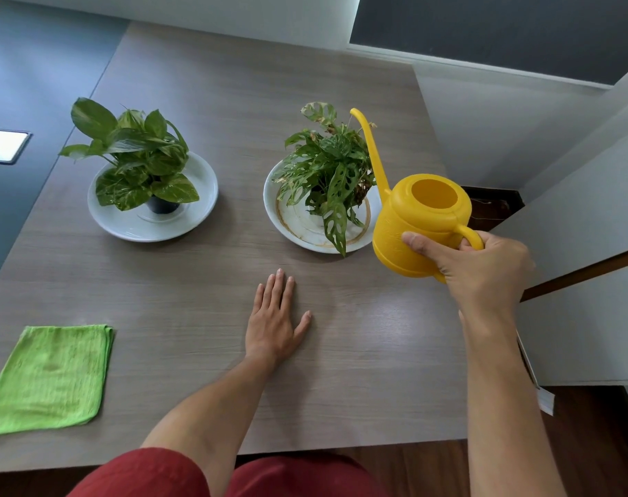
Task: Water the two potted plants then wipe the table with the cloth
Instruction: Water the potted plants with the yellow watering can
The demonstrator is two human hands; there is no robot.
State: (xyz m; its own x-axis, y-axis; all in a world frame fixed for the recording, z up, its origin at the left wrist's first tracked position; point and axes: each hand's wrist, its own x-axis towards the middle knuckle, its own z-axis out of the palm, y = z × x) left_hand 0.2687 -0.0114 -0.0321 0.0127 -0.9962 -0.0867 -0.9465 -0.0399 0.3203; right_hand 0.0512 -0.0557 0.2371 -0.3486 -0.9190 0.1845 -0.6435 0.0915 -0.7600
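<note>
fingers (459, 245) grip yellow watering can (412, 227)

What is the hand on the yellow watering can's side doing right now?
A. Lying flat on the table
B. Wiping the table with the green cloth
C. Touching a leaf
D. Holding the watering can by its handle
D: the right hand grips the yellow watering can at its handle, its spout up beside the holey-leaved plant.

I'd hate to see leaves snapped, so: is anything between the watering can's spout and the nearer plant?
Nothing visible. The right hand holds the yellow watering can just right of the plant with holed leaves; its spout rises beside the foliage, tip clear above it. The left hand lies flat on the table, nearer the person.
</note>
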